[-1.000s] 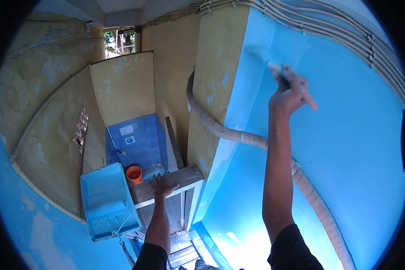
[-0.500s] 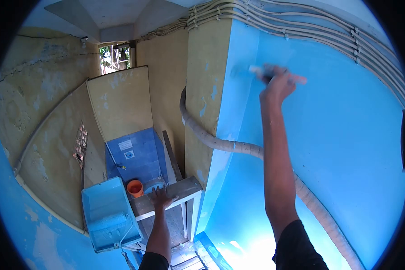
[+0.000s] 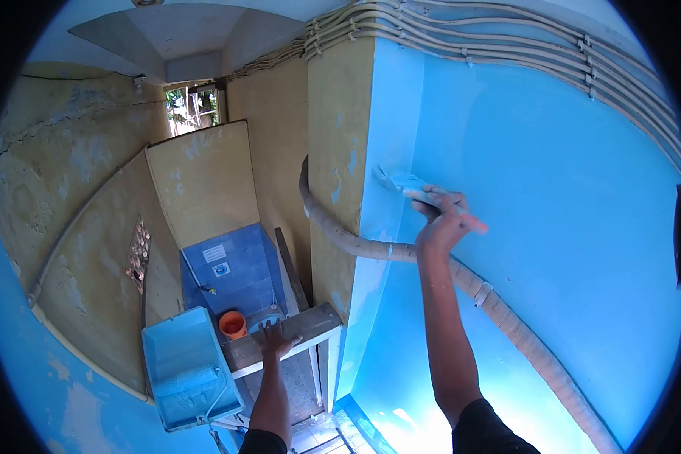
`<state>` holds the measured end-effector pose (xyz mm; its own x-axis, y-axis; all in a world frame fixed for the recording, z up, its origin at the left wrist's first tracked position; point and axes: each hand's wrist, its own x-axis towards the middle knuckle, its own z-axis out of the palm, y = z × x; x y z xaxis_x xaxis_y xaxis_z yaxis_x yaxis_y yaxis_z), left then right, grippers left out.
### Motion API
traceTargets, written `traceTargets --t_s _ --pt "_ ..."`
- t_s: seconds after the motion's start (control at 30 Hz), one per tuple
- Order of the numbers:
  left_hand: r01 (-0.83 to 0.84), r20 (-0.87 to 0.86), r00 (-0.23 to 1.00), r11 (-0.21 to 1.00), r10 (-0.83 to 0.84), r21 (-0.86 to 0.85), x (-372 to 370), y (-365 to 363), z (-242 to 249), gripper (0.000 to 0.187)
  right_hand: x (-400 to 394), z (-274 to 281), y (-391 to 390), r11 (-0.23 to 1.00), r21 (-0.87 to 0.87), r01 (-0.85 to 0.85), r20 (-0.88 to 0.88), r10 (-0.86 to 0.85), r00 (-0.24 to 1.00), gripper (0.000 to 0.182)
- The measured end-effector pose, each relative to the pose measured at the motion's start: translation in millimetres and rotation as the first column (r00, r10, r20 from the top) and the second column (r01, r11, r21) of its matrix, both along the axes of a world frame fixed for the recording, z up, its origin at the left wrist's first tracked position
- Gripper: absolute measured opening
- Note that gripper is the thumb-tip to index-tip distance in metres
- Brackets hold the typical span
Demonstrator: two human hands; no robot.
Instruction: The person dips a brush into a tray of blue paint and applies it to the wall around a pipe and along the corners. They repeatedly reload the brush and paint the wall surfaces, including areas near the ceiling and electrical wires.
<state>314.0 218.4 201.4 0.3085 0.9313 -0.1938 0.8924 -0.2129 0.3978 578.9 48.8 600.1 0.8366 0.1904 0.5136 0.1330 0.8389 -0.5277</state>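
Observation:
A paintbrush (image 3: 410,185) with blue paint on its head is in my right hand (image 3: 445,216), fingers wrapped round the handle. Its bristles touch the narrow side of the blue-painted pillar (image 3: 390,113), just above the wrapped pipe (image 3: 356,246). My left hand (image 3: 275,342) lies with spread fingers on top of a wooden ledge (image 3: 321,321) and holds nothing. Left of that hand is a blue paint tray (image 3: 175,333) with a paint roller (image 3: 189,380) resting in it.
An orange bucket (image 3: 233,324) stands below, beyond the ledge. Several cables (image 3: 507,57) run along the top of the wall. The wrapped pipe crosses the corner and slopes down to the right. A bare tan pillar face (image 3: 337,113) adjoins the blue paint.
My right hand has moved down and slightly left with the paintbrush, along the pillar's side. My left hand stays on the ledge. The view has shifted slightly.

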Motion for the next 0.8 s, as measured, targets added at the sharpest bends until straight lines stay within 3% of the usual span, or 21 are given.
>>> traceTargets --t_s 0.03,0.17,0.2,0.27,0.4,0.47,0.6,0.67,0.8 --pt "0.0 -0.004 1.0 1.0 0.0 0.001 1 1 -1 0.109 3 13 -2 1.0 0.006 -0.002 0.007 0.002 1.0 0.011" --pt "0.009 -0.008 1.0 1.0 -0.009 0.004 0 -1 2 0.109 13 104 19 0.91 0.414 0.025 0.104 -0.074 0.992 0.006" --pt "0.008 -0.006 1.0 1.0 -0.008 0.008 0 -1 4 0.109 13 120 26 0.908 0.419 0.023 0.105 -0.074 0.992 0.006" --pt "0.01 -0.026 1.0 1.0 -0.01 0.001 1 -2 5 0.108 9 140 36 0.865 0.481 -0.141 0.153 0.075 0.985 0.007" --pt "0.01 -0.018 1.0 1.0 -0.01 0.016 0 1 -6 0.108 6 79 45 0.89 0.445 -0.101 0.138 0.044 0.989 0.006" --pt "-0.007 -0.006 1.0 1.0 0.007 0.011 0 5 -13 0.108 -3 49 27 0.98 0.192 -0.06 0.123 0.037 0.992 0.005" --pt "-0.011 -0.006 1.0 1.0 0.011 -0.005 2 6 -12 0.109 11 90 11 0.964 0.26 -0.053 0.124 0.021 0.992 0.006" --pt "0.001 -0.007 1.0 1.0 -0.001 -0.009 1 6 -12 0.111 11 132 25 0.838 0.538 -0.089 0.158 0.003 0.987 0.008" --pt "0.007 -0.026 1.0 1.0 -0.007 -0.015 0 4 -4 0.111 13 142 59 0.821 0.545 -0.171 0.18 0.084 0.98 0.005"
